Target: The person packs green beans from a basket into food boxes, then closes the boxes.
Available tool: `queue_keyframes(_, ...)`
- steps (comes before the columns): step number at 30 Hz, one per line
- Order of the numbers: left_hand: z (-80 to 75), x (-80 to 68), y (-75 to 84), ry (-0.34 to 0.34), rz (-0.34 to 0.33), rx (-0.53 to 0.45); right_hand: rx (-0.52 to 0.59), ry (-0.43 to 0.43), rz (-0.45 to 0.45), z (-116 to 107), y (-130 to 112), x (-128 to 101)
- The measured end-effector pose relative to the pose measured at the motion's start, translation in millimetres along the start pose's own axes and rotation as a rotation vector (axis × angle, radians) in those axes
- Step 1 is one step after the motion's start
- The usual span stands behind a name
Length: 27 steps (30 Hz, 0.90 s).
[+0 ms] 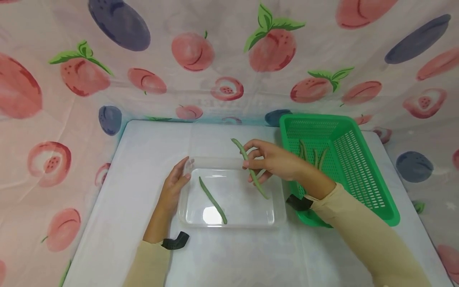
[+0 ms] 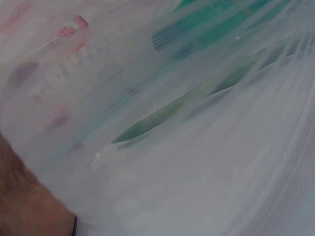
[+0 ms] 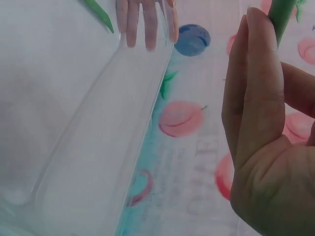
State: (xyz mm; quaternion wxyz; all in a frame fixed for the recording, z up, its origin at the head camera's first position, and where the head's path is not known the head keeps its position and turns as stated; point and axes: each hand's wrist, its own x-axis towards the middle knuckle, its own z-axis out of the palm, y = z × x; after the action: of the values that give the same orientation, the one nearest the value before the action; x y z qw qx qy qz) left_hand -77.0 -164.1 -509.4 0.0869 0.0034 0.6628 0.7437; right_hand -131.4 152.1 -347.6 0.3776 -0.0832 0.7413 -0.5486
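Note:
My right hand [image 1: 275, 161] pinches a green bean [image 1: 241, 148] between thumb and fingers, above the right part of a clear plastic container [image 1: 233, 162]. In the right wrist view, part of this held bean [image 3: 281, 17] shows beyond the fingertips. My left hand [image 1: 172, 189] grips the container's left side, thumb at the rim; its fingers [image 3: 132, 24] show along the wall in the right wrist view. Another green bean [image 1: 212, 199] lies slanted inside the container, seen through the plastic as a blurred green bean [image 2: 162, 114] in the left wrist view.
On the right stands a green plastic basket [image 1: 373, 167] holding several green beans [image 1: 316, 157], partly hidden by my right forearm. A white cloth covers the table [image 1: 143, 147]. Behind hangs a fruit-print curtain [image 1: 226, 52].

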Motion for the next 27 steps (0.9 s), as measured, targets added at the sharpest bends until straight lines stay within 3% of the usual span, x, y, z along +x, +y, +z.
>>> queue_keyframes(27,0.5,-1.6,1.2,0.002,-0.002,0.008,0.025,-0.115,-0.015,25.4,-0.3,27.7)
